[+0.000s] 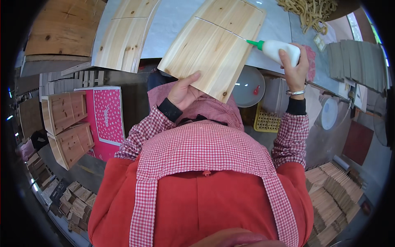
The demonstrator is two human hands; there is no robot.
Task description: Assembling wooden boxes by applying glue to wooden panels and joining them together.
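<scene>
My left hand (184,92) grips the near edge of a pale wooden panel (201,53), thumb on its upper face and fingers beneath. The panel lies tilted over the table's front edge. A thin groove with a whitish, shiny line crosses its upper part. In my right hand (296,68) is a white squeeze bottle (273,50), its fingers wrapped round the body. The bottle is held nearly level, with its green nozzle (255,43) pointing left. The nozzle's tip meets the right end of the groove, at or just above the wood.
Another grooved panel (123,37) lies on the table (164,26) to the left. A grey basin (249,86) and yellow crate (266,119) sit below the table edge. Tan bands (308,12) are heaped at the back right, near stacked grey boards (357,64). Wooden boxes (68,111) stand left.
</scene>
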